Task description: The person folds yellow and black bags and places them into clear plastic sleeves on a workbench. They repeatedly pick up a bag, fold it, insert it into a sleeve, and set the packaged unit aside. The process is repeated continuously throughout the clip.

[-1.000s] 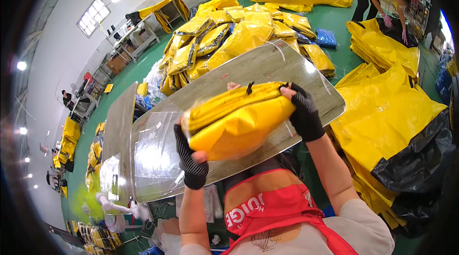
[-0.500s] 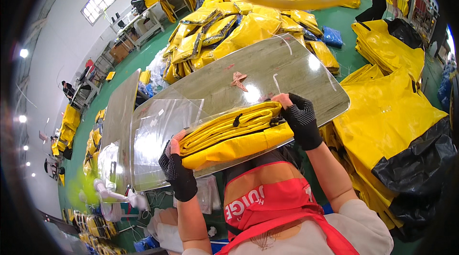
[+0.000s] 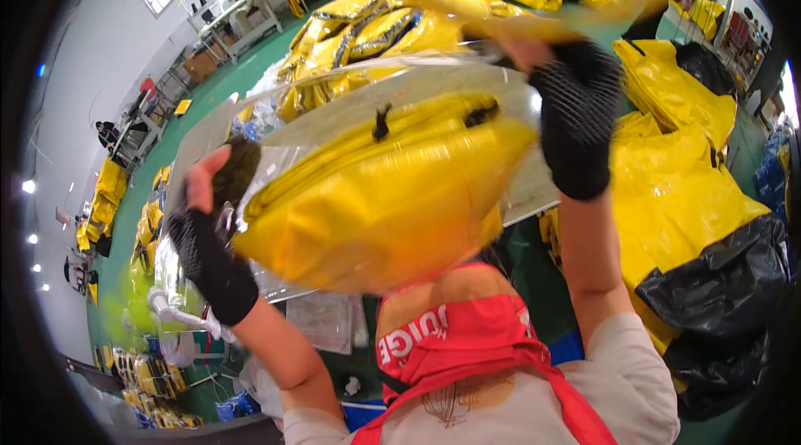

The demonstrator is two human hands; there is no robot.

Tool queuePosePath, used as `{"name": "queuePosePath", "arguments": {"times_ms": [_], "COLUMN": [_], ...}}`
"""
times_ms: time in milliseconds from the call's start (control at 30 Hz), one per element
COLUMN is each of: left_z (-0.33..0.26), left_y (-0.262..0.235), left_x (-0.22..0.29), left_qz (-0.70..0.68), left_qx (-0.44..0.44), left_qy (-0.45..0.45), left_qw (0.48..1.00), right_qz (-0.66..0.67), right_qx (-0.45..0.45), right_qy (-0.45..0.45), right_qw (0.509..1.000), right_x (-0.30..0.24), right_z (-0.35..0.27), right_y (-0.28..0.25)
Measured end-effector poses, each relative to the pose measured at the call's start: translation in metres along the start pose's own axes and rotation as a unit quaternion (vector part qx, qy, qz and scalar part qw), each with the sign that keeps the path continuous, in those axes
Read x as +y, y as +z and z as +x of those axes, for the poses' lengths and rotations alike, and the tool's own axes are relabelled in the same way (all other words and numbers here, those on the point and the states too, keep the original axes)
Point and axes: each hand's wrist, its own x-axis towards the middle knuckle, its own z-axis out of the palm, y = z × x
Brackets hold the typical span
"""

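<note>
A thick folded yellow tarp-like sheet [image 3: 384, 207], with small black tabs along its top folds, hangs tilted and blurred above the table. Around it shows a clear plastic bag [image 3: 359, 70], its upper edge stretched between my hands. My left hand [image 3: 209, 236], in a black fingerless glove with grip dots, is closed on the bag's left side, thumb pointing up. Higher up, my right hand [image 3: 580, 115], gloved the same way, pinches the bag's top right corner. Its fingertips are blurred and partly behind a yellow band near the camera.
Below the bundle lies a glossy table [image 3: 530, 182]. Behind it rises a heap of bagged yellow packs [image 3: 367, 32]. To the right, large yellow-and-black sheets [image 3: 692, 203] are piled. A white jointed arm [image 3: 179, 311] stands at the lower left.
Both hands have risen and spread apart, lifting the bagged yellow sheet off the table toward the camera. The right hand has gone up the most.
</note>
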Motion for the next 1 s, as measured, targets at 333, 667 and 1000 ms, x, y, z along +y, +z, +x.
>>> {"name": "queuePosePath", "arguments": {"times_ms": [333,667,1000], "left_z": [0.023,-0.026,-0.048], "left_y": [0.003,0.016,0.009], "left_x": [-0.165,-0.388,-0.367], "left_qz": [0.0,0.037,-0.037], "left_qx": [-0.275,-0.248,-0.094], "left_qy": [-0.168,-0.382,-0.333], "left_qw": [0.947,0.889,0.937], "right_qz": [-0.041,-0.437,-0.339], "right_qx": [-0.124,-0.529,-0.497], "right_qy": [0.213,0.19,0.027], "right_qw": [0.968,0.702,0.798], "right_x": [0.166,0.261,0.298], "right_z": [-0.032,-0.151,-0.13], "right_y": [-0.025,0.071,0.112]}}
